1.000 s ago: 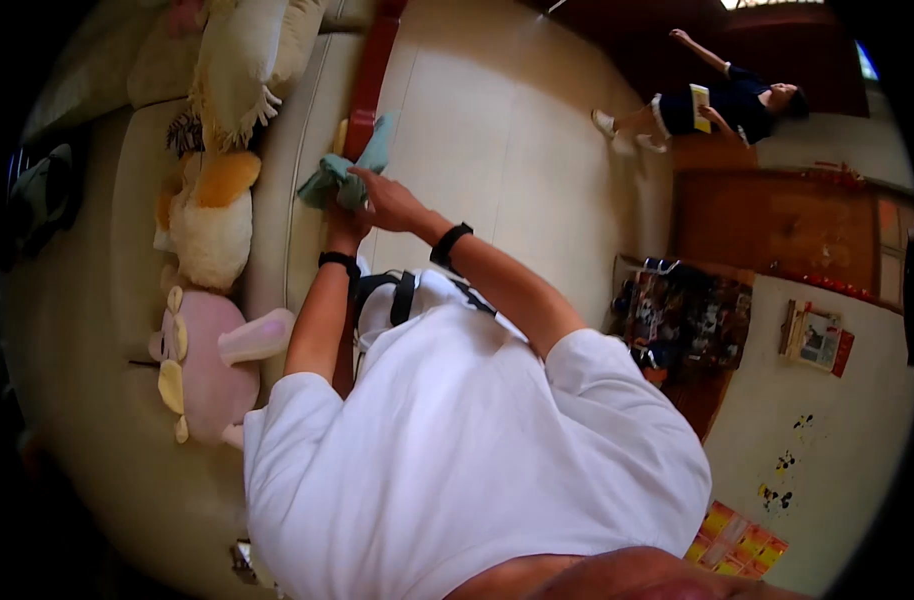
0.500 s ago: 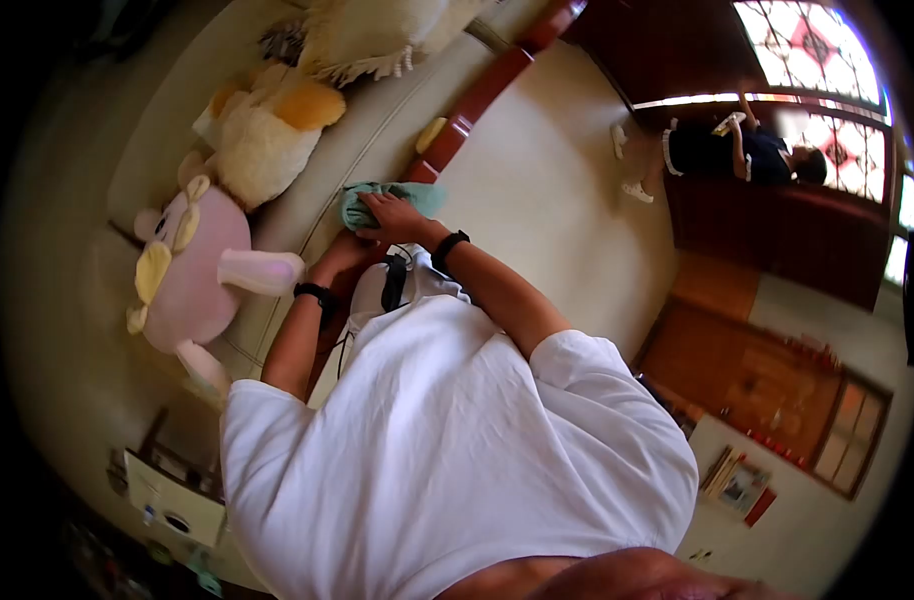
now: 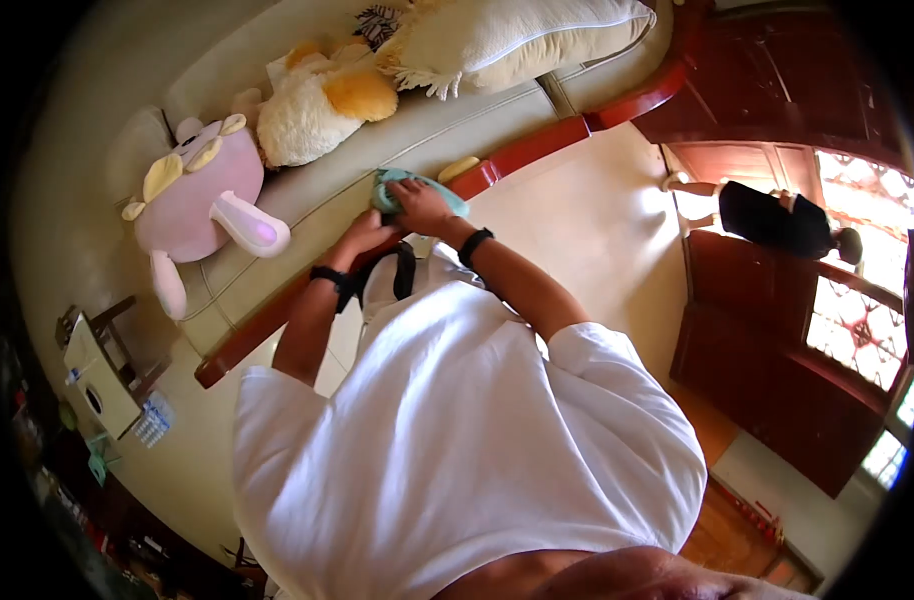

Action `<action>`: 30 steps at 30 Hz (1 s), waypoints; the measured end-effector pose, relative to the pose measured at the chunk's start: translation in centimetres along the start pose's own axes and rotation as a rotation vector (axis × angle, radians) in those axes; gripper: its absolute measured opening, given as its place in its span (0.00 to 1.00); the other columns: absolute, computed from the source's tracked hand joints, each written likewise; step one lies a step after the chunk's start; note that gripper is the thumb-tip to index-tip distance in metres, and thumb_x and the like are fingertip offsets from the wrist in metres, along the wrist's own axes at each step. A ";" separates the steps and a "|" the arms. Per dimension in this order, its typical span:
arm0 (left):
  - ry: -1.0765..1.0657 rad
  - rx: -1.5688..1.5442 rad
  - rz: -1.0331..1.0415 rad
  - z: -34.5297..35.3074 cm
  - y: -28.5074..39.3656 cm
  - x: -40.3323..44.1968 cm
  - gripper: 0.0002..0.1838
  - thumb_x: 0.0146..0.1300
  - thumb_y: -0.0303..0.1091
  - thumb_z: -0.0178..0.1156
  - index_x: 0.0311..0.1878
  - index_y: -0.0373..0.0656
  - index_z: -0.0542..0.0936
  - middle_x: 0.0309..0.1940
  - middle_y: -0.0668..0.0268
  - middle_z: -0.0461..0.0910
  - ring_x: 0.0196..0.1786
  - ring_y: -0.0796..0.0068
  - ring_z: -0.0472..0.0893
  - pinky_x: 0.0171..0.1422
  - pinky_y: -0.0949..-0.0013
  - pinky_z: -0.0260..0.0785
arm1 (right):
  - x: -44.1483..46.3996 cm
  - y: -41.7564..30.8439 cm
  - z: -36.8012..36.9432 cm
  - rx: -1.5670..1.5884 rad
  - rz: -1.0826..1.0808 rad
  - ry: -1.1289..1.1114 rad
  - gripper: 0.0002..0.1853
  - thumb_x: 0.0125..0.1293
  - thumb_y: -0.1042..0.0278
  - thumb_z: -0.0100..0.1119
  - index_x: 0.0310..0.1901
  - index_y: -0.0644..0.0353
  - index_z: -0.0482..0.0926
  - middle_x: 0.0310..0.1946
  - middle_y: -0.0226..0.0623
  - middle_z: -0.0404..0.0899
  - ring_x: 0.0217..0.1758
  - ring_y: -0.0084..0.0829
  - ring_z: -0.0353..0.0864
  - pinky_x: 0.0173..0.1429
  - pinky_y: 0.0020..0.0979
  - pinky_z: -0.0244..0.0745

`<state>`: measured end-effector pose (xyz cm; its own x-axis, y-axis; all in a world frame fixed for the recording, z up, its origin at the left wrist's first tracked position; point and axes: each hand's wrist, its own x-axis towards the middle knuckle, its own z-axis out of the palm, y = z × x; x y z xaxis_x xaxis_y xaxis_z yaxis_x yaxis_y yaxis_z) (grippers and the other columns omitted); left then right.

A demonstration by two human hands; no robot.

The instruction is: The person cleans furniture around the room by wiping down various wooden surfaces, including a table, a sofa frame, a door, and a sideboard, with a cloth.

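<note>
A green cloth lies bunched at the red wooden front rail of a padded sofa. My right hand is pressed over the cloth, its fingers closed on it. Just to the left and nearer my body, my left hand is at the rail, close beside the cloth; its fingertips are partly hidden. A small yellowish object sits at the rail just beyond the cloth.
On the sofa are a pink plush toy, a white-and-orange plush and a fringed cushion. A person in dark clothes stands by the red doors at right. A small table is at left.
The view has swung round, so the sofa now runs across the top. My right hand has come from pointing to lying over the cloth. The other person has turned toward the doors.
</note>
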<state>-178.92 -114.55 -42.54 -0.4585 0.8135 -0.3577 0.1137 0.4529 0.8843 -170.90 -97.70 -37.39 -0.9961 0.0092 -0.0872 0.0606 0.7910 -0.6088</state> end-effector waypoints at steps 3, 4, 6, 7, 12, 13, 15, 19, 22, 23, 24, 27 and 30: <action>0.010 0.282 -0.101 3.5 6.9 3.7 0.26 0.59 0.53 0.63 0.39 0.33 0.83 0.36 0.40 0.82 0.45 0.39 0.82 0.48 0.51 0.75 | -1.5 4.8 -3.0 -0.102 0.070 0.048 0.32 0.51 0.63 0.65 0.62 0.54 0.73 0.57 0.45 0.77 0.62 0.48 0.74 0.66 0.44 0.69; -0.010 0.300 -0.007 5.1 7.0 5.8 0.26 0.60 0.54 0.62 0.39 0.35 0.84 0.36 0.41 0.82 0.44 0.39 0.82 0.49 0.49 0.75 | -1.7 5.8 -5.2 -0.118 0.098 0.053 0.31 0.52 0.63 0.64 0.61 0.53 0.75 0.57 0.43 0.77 0.62 0.47 0.74 0.66 0.45 0.69; 0.070 0.511 0.052 8.4 8.3 9.1 0.26 0.63 0.54 0.58 0.45 0.37 0.83 0.46 0.41 0.81 0.51 0.42 0.81 0.56 0.48 0.73 | -2.3 8.4 -7.1 -0.121 0.169 0.136 0.30 0.53 0.60 0.63 0.61 0.51 0.74 0.57 0.43 0.77 0.63 0.47 0.73 0.65 0.47 0.68; 0.045 0.623 0.038 9.4 9.7 10.1 0.28 0.64 0.53 0.56 0.52 0.34 0.80 0.53 0.36 0.76 0.51 0.40 0.80 0.57 0.48 0.73 | -2.5 9.8 -7.7 -0.090 0.226 0.154 0.30 0.54 0.59 0.62 0.62 0.51 0.74 0.57 0.43 0.77 0.63 0.47 0.73 0.65 0.48 0.68; 0.495 0.847 0.115 17.1 10.9 10.9 0.44 0.58 0.55 0.61 0.68 0.29 0.64 0.65 0.30 0.61 0.63 0.34 0.67 0.64 0.35 0.61 | -3.5 14.1 -9.1 -0.044 0.342 0.290 0.29 0.55 0.58 0.63 0.60 0.55 0.72 0.53 0.48 0.78 0.58 0.53 0.76 0.61 0.49 0.71; 0.507 0.886 0.117 17.4 11.3 10.6 0.46 0.56 0.54 0.62 0.69 0.29 0.62 0.66 0.30 0.60 0.66 0.33 0.64 0.66 0.32 0.57 | -3.8 14.0 -9.3 -0.040 0.332 0.288 0.29 0.55 0.58 0.63 0.60 0.55 0.72 0.53 0.48 0.78 0.58 0.53 0.76 0.61 0.49 0.71; 0.498 0.954 0.117 17.2 11.5 9.6 0.45 0.57 0.52 0.62 0.70 0.32 0.62 0.68 0.34 0.60 0.66 0.36 0.64 0.67 0.32 0.56 | -4.3 14.0 -9.5 -0.021 0.298 0.263 0.29 0.54 0.61 0.64 0.58 0.57 0.72 0.51 0.51 0.78 0.57 0.55 0.75 0.59 0.47 0.72; 0.404 0.996 0.108 16.1 9.4 7.8 0.43 0.56 0.48 0.63 0.73 0.41 0.61 0.70 0.45 0.61 0.70 0.44 0.63 0.71 0.33 0.50 | -5.3 14.1 -8.7 0.004 0.207 0.287 0.26 0.54 0.64 0.63 0.55 0.60 0.73 0.48 0.55 0.78 0.55 0.58 0.75 0.59 0.48 0.72; 0.480 0.859 0.068 15.1 9.4 4.7 0.40 0.55 0.44 0.64 0.71 0.48 0.63 0.70 0.50 0.62 0.70 0.47 0.64 0.71 0.31 0.49 | -5.7 13.0 -8.2 -0.041 0.187 0.188 0.26 0.54 0.63 0.63 0.55 0.61 0.73 0.51 0.55 0.76 0.56 0.59 0.73 0.60 0.50 0.71; 0.483 0.812 0.037 14.7 9.3 3.7 0.39 0.55 0.44 0.64 0.71 0.49 0.64 0.70 0.49 0.61 0.71 0.48 0.64 0.71 0.29 0.49 | -5.2 12.3 -8.2 -0.031 0.169 0.197 0.26 0.54 0.63 0.63 0.55 0.61 0.73 0.51 0.55 0.76 0.56 0.59 0.73 0.60 0.50 0.71; 0.474 0.770 0.007 14.8 8.8 2.8 0.38 0.55 0.43 0.64 0.70 0.50 0.64 0.71 0.49 0.60 0.71 0.49 0.63 0.70 0.28 0.50 | -5.2 11.8 -8.1 -0.060 0.101 0.125 0.28 0.53 0.60 0.64 0.57 0.57 0.73 0.53 0.53 0.76 0.58 0.57 0.72 0.61 0.53 0.69; 0.540 0.756 -0.063 15.5 7.6 0.3 0.37 0.55 0.41 0.63 0.69 0.49 0.64 0.73 0.53 0.58 0.74 0.53 0.61 0.70 0.26 0.49 | -5.7 7.7 -7.3 -0.157 0.108 -0.033 0.32 0.54 0.53 0.65 0.62 0.48 0.71 0.58 0.48 0.73 0.65 0.53 0.69 0.62 0.61 0.65; 0.571 0.706 -0.132 15.7 7.3 -1.5 0.35 0.55 0.40 0.62 0.68 0.48 0.66 0.73 0.54 0.58 0.74 0.55 0.61 0.70 0.26 0.48 | -4.9 4.8 -6.9 -0.271 0.162 -0.194 0.38 0.55 0.43 0.66 0.68 0.39 0.68 0.66 0.39 0.67 0.72 0.47 0.61 0.60 0.72 0.60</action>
<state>-163.57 -106.74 -40.21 -0.8504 0.5208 -0.0743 0.4557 0.7999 0.3905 -166.19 -89.73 -34.46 -0.9427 0.0522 -0.3297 0.1720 0.9224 -0.3459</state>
